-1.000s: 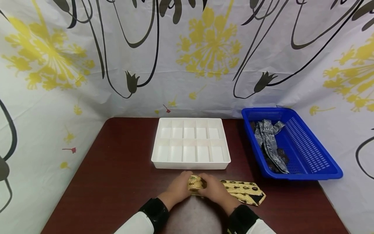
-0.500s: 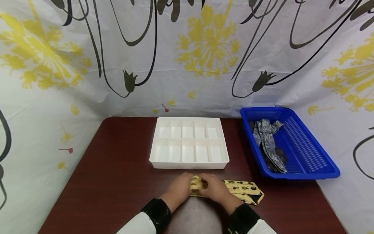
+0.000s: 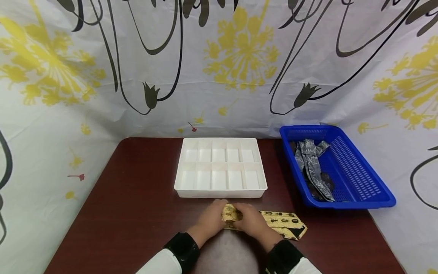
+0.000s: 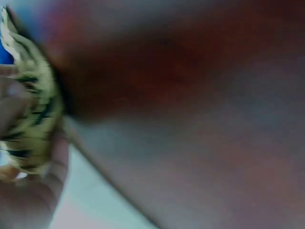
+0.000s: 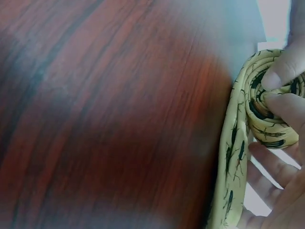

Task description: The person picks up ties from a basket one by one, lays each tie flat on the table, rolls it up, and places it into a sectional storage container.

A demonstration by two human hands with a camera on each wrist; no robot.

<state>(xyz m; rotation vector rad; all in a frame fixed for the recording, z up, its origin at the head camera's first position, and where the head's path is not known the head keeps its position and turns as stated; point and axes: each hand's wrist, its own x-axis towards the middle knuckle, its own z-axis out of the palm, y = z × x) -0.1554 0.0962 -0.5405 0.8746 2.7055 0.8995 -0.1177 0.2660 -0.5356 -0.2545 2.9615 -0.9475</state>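
A yellow necktie [image 3: 281, 221] with dark insect prints lies on the table in front of the white tray. Its left part is wound into a roll [image 5: 261, 102], while the wide pointed end stretches flat to the right. My left hand [image 3: 211, 219] grips the roll from the left side. From the right, my right hand [image 3: 252, 222] holds the same roll. In the right wrist view, thumbs press at the coil's centre and fingers curl behind it. The left wrist view shows the patterned fabric [image 4: 35, 109] between the fingers at the left edge.
Just behind the hands stands a white tray [image 3: 220, 193] divided into several compartments. A blue basket [image 3: 362, 205] at the back right holds a grey patterned necktie [image 3: 313, 167] and darker cloth. A floral curtain [image 3: 205, 99] borders the dark red table [image 3: 137, 198].
The flat end of the necktie has drawn very slightly left as the view shifts a little. Both hands stay on the roll.
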